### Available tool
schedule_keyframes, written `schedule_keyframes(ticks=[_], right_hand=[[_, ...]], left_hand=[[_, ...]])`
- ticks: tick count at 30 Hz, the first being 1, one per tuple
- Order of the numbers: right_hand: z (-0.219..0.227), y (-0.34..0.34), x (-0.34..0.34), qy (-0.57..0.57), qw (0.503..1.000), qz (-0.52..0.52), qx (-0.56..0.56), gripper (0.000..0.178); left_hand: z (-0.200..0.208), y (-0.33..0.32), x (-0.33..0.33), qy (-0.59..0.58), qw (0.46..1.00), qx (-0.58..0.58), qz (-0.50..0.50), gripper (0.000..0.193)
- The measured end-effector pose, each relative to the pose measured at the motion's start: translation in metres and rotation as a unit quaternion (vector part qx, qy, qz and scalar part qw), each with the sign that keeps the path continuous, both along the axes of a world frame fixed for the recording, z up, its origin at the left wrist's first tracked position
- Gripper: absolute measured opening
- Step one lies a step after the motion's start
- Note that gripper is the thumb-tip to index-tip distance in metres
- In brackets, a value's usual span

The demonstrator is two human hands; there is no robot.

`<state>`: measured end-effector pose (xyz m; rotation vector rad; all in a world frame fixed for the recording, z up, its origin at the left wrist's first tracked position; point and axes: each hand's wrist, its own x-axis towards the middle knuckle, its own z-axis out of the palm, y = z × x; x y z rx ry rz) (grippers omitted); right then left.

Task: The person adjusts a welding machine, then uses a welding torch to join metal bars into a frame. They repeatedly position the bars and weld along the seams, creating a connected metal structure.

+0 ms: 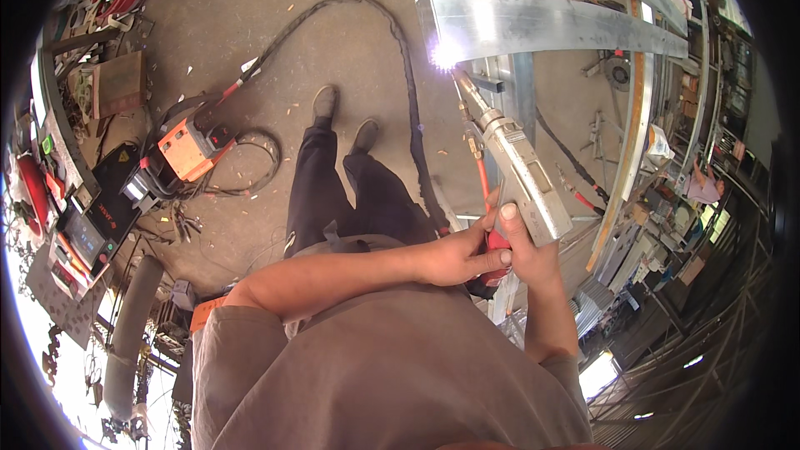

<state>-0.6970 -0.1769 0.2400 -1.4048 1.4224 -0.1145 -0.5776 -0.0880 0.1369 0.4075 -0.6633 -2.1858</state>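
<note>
Both my hands grip a silver handheld welding gun (521, 171) with a red and black handle. My left hand (462, 254) is closed at the handle, its arm reaching across my body. My right hand (532, 250) wraps the rear of the gun, thumb along its body. The narrow nozzle (473, 92) points up and left at the lower edge of a silver metal tube (567, 23), near its left end. A bright white-violet glow (447, 53) burns there and hides the contact spot. A thin feed tube with a brass fitting (475, 143) runs beside the nozzle.
A black hose (408, 92) loops over the floor. An orange wire feeder (190, 150) stands left, before a cluttered bench with a control panel (86, 237). A grey cylinder (133, 325) is at lower left. Metal framing (629, 167) and another person (705, 187) are at right.
</note>
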Motion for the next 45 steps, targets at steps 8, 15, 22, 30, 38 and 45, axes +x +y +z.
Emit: schedule_keyframes(ticks=[8, 15, 22, 30, 38, 45], right_hand=[[-0.001, -0.005, 0.006, 0.007, 1.000, 0.005, 0.005, 0.037], [-0.007, -0.004, 0.008, -0.018, 1.000, 0.004, -0.021, 0.036], [-0.006, -0.003, 0.005, -0.016, 0.999, 0.015, -0.023, 0.035], [-0.004, -0.003, 0.009, -0.019, 1.000, -0.001, 0.001, 0.034], [-0.004, -0.006, 0.010, -0.002, 1.000, 0.005, 0.009, 0.040], [-0.002, -0.009, 0.012, 0.007, 1.000, 0.018, 0.016, 0.048]], left_hand=[[-0.003, 0.000, -0.002, -0.028, 0.999, 0.019, 0.012, 0.095], [-0.005, 0.000, 0.003, -0.012, 1.000, 0.026, 0.012, 0.094], [0.000, -0.004, 0.010, 0.017, 0.999, 0.034, -0.012, 0.087], [-0.004, -0.002, 0.006, 0.012, 1.000, 0.017, 0.000, 0.072], [-0.005, -0.003, 0.006, -0.011, 1.000, 0.009, 0.003, 0.065], [-0.008, -0.004, 0.005, -0.003, 1.000, 0.015, -0.020, 0.067]])
